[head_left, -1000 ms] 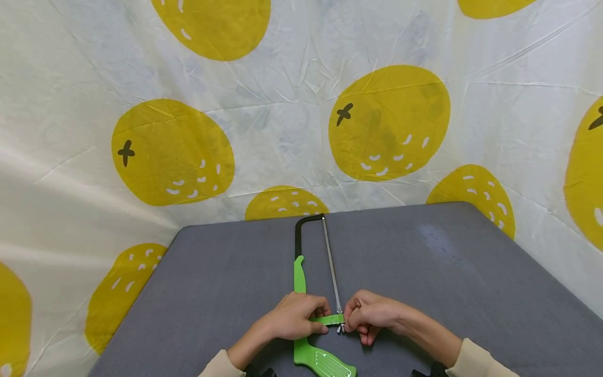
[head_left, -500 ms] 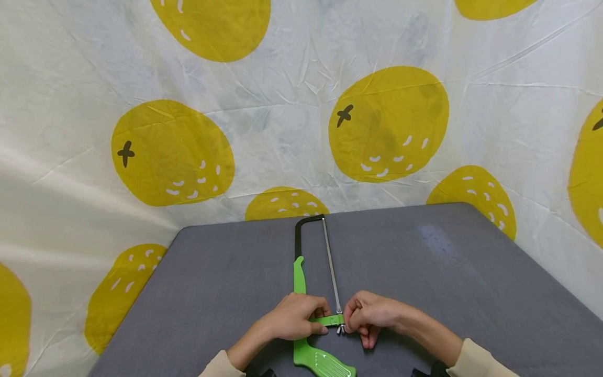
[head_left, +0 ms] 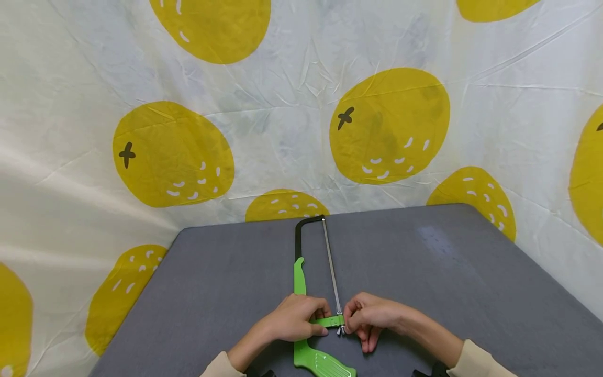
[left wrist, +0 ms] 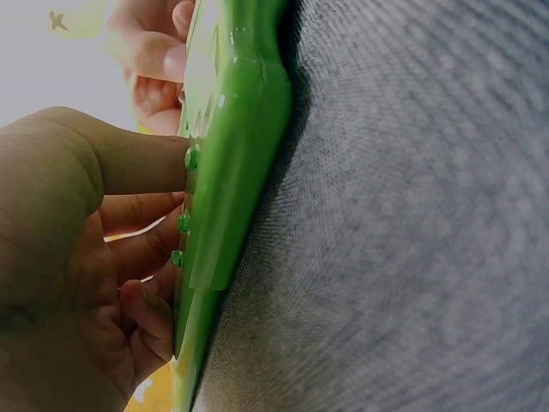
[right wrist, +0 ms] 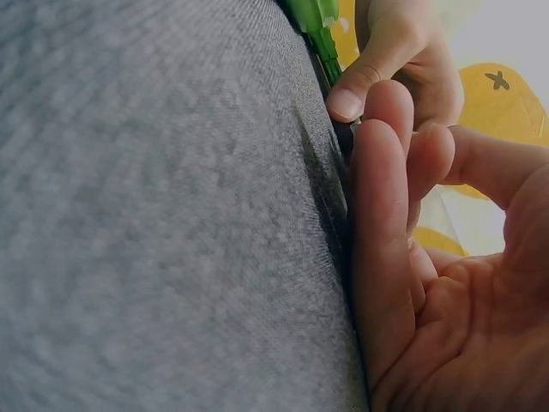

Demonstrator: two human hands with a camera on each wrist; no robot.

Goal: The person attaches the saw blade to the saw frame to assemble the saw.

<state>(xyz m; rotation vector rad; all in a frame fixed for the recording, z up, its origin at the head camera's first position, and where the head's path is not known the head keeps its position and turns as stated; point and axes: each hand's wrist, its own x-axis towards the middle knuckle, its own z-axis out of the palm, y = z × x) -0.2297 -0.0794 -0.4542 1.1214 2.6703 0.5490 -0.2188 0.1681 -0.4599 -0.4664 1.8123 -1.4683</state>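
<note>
A hacksaw (head_left: 300,283) with a green body and black front bow lies flat on the grey table. Its thin blade (head_left: 332,267) runs along the right side, down to a short green crossbar (head_left: 331,321) with a silver wing nut (head_left: 341,330) at the end. My left hand (head_left: 298,317) lies over the green body and holds the crossbar between thumb and fingers. My right hand (head_left: 369,315) pinches at the crossbar's right end, beside the wing nut; the exact spot is hidden by the fingertips. In the right wrist view, some fingers (right wrist: 382,215) stretch along the table.
The grey cloth-covered table (head_left: 226,283) extends on both sides of the saw. A pale curtain (head_left: 278,141) with large yellow fruit prints hangs behind the table and at its sides. The saw's black bow reaches close to the table's far edge.
The right hand's lower fingers have shifted slightly beside the wing nut, which appears turned a little. The left hand and the hacksaw stay in place.
</note>
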